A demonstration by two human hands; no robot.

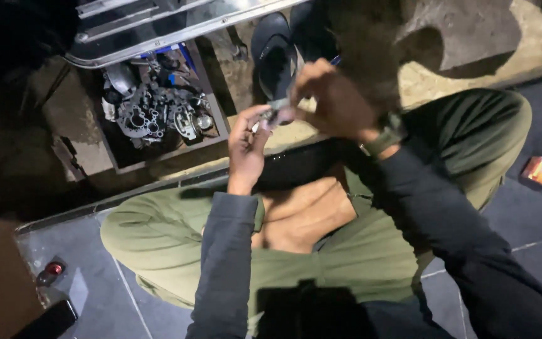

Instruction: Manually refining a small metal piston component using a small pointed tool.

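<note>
Both hands meet over the lap, the left hand (248,141) and right hand (329,100) pinching a small metal part (275,112), work unfinished, more parts waiting in the far-left tray (217,119).

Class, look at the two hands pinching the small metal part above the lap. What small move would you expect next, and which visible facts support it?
Probably a small twist or reseat of the small metal part. Both the left hand and the right hand pinch it between their fingers, raised above the lap, so the work is at the part itself. The tray of engine parts lies apart, not reached for.
</note>
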